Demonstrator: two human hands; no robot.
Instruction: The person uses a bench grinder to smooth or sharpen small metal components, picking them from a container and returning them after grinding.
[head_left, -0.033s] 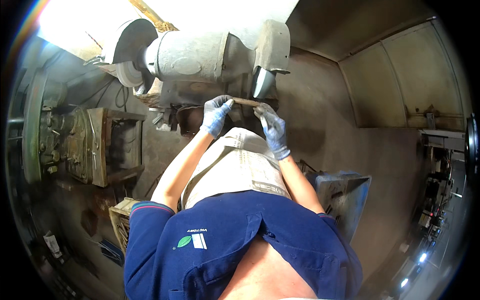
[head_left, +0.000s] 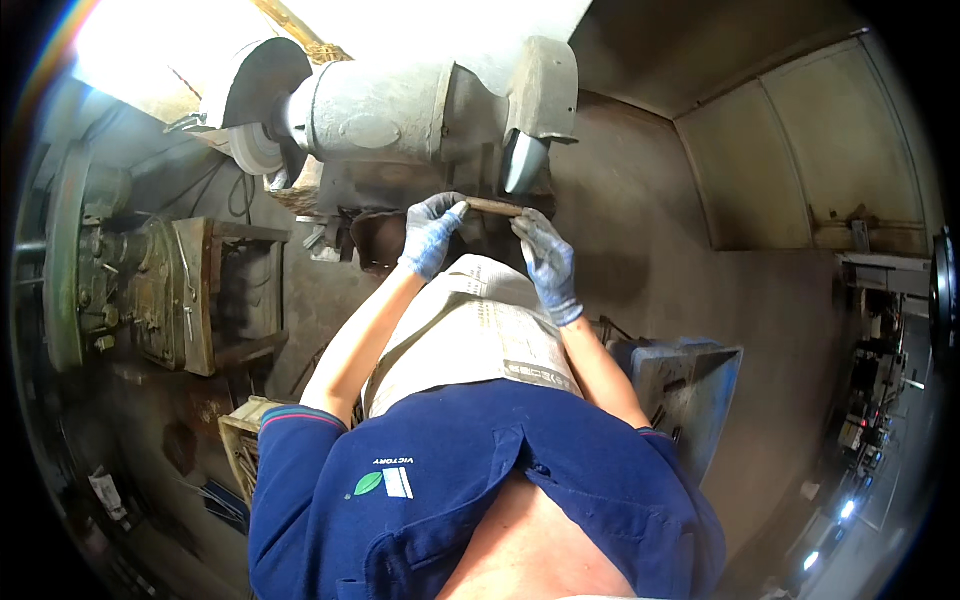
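Note:
A slim, brownish bar (head_left: 494,207) is held up level in front of me, between my two hands. My left hand (head_left: 430,237), in a blue and grey work glove, pinches its left end. At the other end, the gloved fingers of my right hand (head_left: 546,255) close on the bar. Just beyond and above my right hand is the right wheel (head_left: 526,164) of a bench grinder (head_left: 380,112), partly under its guard. A gap shows between bar and wheel. What the bar is exactly, I cannot make out.
A second, pale wheel (head_left: 256,150) sits at the grinder's left end. An old green machine (head_left: 150,290) stands to the left. At my right is a blue-edged bin (head_left: 690,385) with dark pieces inside, and a wooden crate (head_left: 240,445) is by my left elbow.
My right hand and the bar's right end have shifted very slightly to the right. Both hands keep their hold.

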